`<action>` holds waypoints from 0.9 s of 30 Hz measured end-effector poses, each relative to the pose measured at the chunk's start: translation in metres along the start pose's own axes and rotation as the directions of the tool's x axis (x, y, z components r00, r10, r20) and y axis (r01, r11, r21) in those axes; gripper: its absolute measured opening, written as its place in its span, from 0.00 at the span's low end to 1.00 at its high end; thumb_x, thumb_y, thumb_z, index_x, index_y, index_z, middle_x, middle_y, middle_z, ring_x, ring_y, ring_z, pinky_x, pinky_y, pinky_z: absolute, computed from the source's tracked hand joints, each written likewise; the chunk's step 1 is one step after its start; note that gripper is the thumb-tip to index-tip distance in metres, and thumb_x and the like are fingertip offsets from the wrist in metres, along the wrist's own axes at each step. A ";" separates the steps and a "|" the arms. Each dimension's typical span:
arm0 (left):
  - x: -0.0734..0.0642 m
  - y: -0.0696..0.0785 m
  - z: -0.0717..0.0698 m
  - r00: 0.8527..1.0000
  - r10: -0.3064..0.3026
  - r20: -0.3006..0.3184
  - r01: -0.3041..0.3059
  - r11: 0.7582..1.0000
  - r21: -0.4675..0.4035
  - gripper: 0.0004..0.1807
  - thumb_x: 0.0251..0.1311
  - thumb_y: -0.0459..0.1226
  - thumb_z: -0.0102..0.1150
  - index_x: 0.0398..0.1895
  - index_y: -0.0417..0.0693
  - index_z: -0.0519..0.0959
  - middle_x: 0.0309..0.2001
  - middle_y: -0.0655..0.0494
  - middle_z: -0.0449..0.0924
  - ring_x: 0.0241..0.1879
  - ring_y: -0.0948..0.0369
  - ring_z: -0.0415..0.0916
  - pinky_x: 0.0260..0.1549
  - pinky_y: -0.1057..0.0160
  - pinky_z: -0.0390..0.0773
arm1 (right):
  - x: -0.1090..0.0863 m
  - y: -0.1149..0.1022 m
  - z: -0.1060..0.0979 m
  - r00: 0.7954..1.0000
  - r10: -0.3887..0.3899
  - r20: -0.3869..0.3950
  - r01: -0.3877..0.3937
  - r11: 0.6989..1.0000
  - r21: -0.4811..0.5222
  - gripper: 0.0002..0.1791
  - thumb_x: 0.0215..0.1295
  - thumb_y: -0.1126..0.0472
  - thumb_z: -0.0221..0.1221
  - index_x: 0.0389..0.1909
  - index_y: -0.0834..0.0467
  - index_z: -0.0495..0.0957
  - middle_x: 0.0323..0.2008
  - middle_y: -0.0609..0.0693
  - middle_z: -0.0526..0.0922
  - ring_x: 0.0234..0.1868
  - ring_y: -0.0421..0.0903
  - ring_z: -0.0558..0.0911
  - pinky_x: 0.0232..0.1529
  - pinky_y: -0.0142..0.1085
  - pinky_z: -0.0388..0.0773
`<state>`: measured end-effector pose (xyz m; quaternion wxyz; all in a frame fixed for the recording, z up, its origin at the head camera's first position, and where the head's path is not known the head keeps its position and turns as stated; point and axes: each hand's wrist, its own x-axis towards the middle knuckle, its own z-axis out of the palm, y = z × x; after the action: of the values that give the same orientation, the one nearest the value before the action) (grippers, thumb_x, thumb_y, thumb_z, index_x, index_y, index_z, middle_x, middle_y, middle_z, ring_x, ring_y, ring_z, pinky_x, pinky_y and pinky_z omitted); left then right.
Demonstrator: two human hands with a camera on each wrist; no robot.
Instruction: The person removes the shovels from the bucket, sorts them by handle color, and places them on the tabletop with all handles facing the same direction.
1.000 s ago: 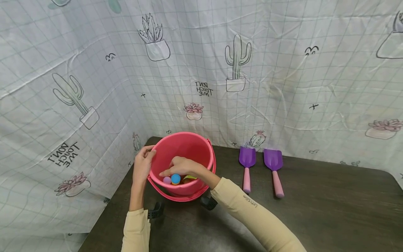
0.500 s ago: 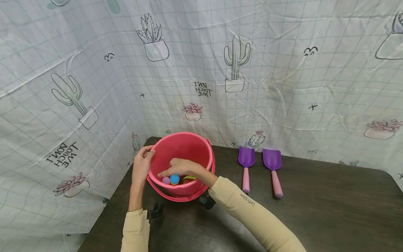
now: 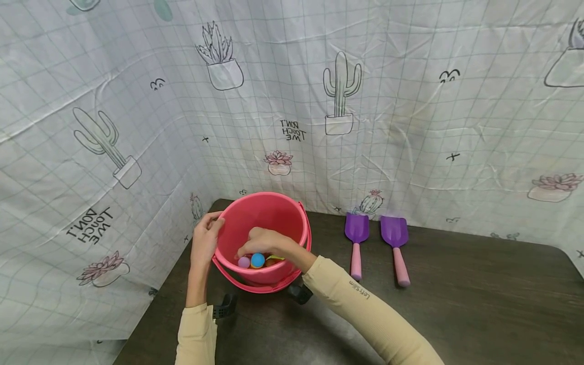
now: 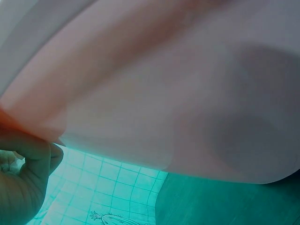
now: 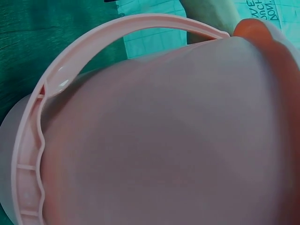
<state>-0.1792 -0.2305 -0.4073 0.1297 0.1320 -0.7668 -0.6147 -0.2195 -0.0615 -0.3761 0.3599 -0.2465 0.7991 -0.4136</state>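
A pink bucket [image 3: 274, 210] stands on the dark table, its mouth tipped towards me. My left hand [image 3: 206, 238] grips its left rim, thumb at the inner side. In the left wrist view, that hand [image 4: 28, 171] pinches the edge of the bucket wall [image 4: 140, 103]. My right hand [image 3: 265, 241] reaches down inside, its fingertips partly hidden behind a lilac ball [image 3: 244, 262]. A blue ball [image 3: 257, 260] lies beside that one, with a yellow-green piece [image 3: 276, 257] to the right. The right wrist view shows only the bucket's outer wall [image 5: 164, 136] and its handle [image 5: 51, 82].
Two toy shovels with purple blades and pink handles, a left shovel [image 3: 357, 228] and a right shovel [image 3: 395, 232], lie on the table [image 3: 479, 294] right of the bucket. A patterned white cloth [image 3: 401, 126] hangs behind and to the left.
My right hand has shifted slightly to the right inside the bucket, and its index finger no longer stretches left. The lilac and blue balls have moved a little right. My left hand stays on the rim.
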 end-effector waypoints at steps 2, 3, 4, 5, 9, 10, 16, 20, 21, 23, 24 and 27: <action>-0.001 0.001 0.000 1.000 0.000 -0.001 0.000 1.000 -0.004 0.18 0.70 0.41 0.48 0.57 0.42 0.74 0.42 0.37 0.76 0.41 0.49 0.76 0.36 0.63 0.79 | 0.000 0.000 -0.001 1.000 0.008 -0.003 -0.008 0.999 0.033 0.18 0.53 0.59 0.65 0.10 0.56 0.71 0.10 0.47 0.70 0.13 0.42 0.68 0.20 0.31 0.66; -0.001 0.001 0.000 1.000 -0.001 -0.001 0.000 1.000 -0.006 0.18 0.70 0.41 0.48 0.57 0.42 0.74 0.42 0.37 0.76 0.41 0.49 0.76 0.36 0.63 0.79 | 0.000 0.001 -0.002 1.000 0.008 -0.002 -0.008 0.999 0.053 0.17 0.53 0.60 0.65 0.10 0.56 0.72 0.11 0.48 0.70 0.13 0.42 0.68 0.20 0.32 0.66; -0.001 0.001 0.000 1.000 -0.001 -0.002 0.001 1.000 -0.007 0.18 0.70 0.41 0.48 0.57 0.42 0.74 0.42 0.36 0.76 0.41 0.48 0.76 0.36 0.63 0.79 | -0.001 0.001 -0.003 1.000 0.005 -0.001 -0.005 0.997 0.076 0.16 0.53 0.60 0.65 0.11 0.57 0.74 0.11 0.48 0.72 0.14 0.42 0.68 0.21 0.32 0.67; -0.002 0.002 0.000 1.000 -0.001 -0.004 0.001 1.000 -0.007 0.18 0.69 0.41 0.48 0.57 0.42 0.74 0.41 0.36 0.76 0.41 0.48 0.76 0.35 0.64 0.79 | -0.001 0.001 -0.004 1.000 0.003 0.000 -0.003 0.995 0.096 0.15 0.53 0.60 0.65 0.12 0.57 0.75 0.12 0.48 0.72 0.14 0.42 0.69 0.22 0.32 0.67; -0.002 0.002 0.000 1.000 -0.007 -0.007 0.007 1.000 0.000 0.18 0.69 0.41 0.49 0.58 0.42 0.74 0.41 0.36 0.76 0.40 0.48 0.76 0.34 0.65 0.79 | -0.002 0.003 -0.009 1.000 -0.008 0.010 0.006 0.980 0.197 0.13 0.54 0.60 0.65 0.14 0.59 0.78 0.14 0.49 0.76 0.18 0.43 0.71 0.23 0.32 0.70; -0.002 0.002 0.000 1.000 -0.008 -0.007 0.008 1.000 0.000 0.18 0.70 0.41 0.49 0.58 0.42 0.73 0.41 0.36 0.76 0.40 0.48 0.76 0.33 0.66 0.79 | -0.003 0.003 -0.011 1.000 -0.009 0.011 0.006 0.976 0.219 0.13 0.54 0.60 0.65 0.14 0.59 0.78 0.15 0.49 0.76 0.18 0.43 0.72 0.23 0.31 0.70; 0.000 0.001 0.000 1.000 -0.013 -0.007 0.013 1.000 0.007 0.19 0.70 0.41 0.48 0.58 0.42 0.73 0.40 0.36 0.76 0.40 0.47 0.77 0.34 0.63 0.79 | -0.007 0.005 -0.021 0.999 0.015 0.034 -0.026 0.944 0.328 0.10 0.55 0.61 0.65 0.18 0.61 0.79 0.20 0.50 0.80 0.23 0.44 0.77 0.28 0.32 0.77; 0.000 0.001 0.000 1.000 -0.007 -0.002 0.007 1.000 0.004 0.19 0.70 0.41 0.48 0.58 0.42 0.73 0.40 0.35 0.74 0.41 0.45 0.76 0.37 0.58 0.80 | -0.010 0.006 -0.027 0.998 0.031 0.054 -0.050 0.922 0.385 0.11 0.55 0.62 0.66 0.30 0.69 0.83 0.27 0.54 0.83 0.27 0.46 0.80 0.34 0.38 0.81; 0.000 0.001 0.000 1.000 -0.004 -0.001 0.004 1.000 0.003 0.19 0.70 0.41 0.48 0.58 0.42 0.73 0.40 0.34 0.74 0.41 0.45 0.76 0.37 0.57 0.80 | -0.011 0.007 -0.028 0.998 0.032 0.056 -0.052 0.916 0.398 0.13 0.55 0.62 0.66 0.34 0.70 0.83 0.29 0.55 0.84 0.28 0.46 0.80 0.35 0.39 0.81; 0.000 0.001 -0.001 1.000 0.002 0.000 -0.002 1.000 0.000 0.19 0.70 0.41 0.49 0.58 0.42 0.74 0.40 0.34 0.74 0.41 0.44 0.76 0.38 0.56 0.80 | -0.012 0.007 -0.031 0.998 0.025 0.066 -0.050 0.903 0.426 0.15 0.55 0.62 0.66 0.38 0.72 0.83 0.31 0.57 0.84 0.29 0.46 0.80 0.35 0.39 0.81; 0.000 0.001 -0.001 1.000 0.003 0.000 -0.003 1.000 -0.001 0.19 0.69 0.41 0.49 0.58 0.42 0.74 0.41 0.35 0.74 0.41 0.45 0.76 0.38 0.56 0.80 | -0.013 0.007 -0.032 0.998 0.016 0.068 -0.044 0.902 0.430 0.16 0.56 0.63 0.66 0.39 0.73 0.82 0.31 0.58 0.84 0.29 0.46 0.80 0.34 0.38 0.81; 0.001 0.001 -0.001 1.000 0.010 0.003 -0.010 1.000 -0.003 0.18 0.69 0.41 0.49 0.58 0.42 0.74 0.42 0.36 0.75 0.41 0.47 0.77 0.36 0.58 0.80 | -0.017 0.007 -0.036 0.997 -0.002 0.071 -0.030 0.899 0.436 0.17 0.55 0.64 0.65 0.40 0.74 0.82 0.27 0.56 0.84 0.27 0.45 0.78 0.30 0.34 0.79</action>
<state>-0.1793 -0.2314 -0.4062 0.1317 0.1270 -0.7666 -0.6154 -0.2378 -0.0281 -0.3615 0.4366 -0.1680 0.6748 -0.5708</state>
